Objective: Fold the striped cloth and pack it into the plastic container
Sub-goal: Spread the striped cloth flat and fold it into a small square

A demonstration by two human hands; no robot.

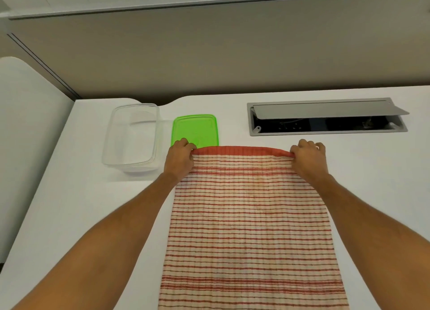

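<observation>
A red-and-cream striped cloth [251, 226] lies spread flat on the white table, running from the near edge toward the middle. My left hand [180, 157] pinches its far left corner, and my right hand [308, 157] pinches its far right corner. The far red hem between them is slightly lifted. A clear plastic container [132, 137] stands open to the left of the cloth, beyond my left hand. Its green lid [195, 128] lies flat just right of the container, partly behind my left hand.
A grey cable hatch [325, 117] with its flap raised is sunk into the table at the back right. A beige partition wall [209, 60] runs along the table's far edge. The table's left edge [46, 177] drops beside the container.
</observation>
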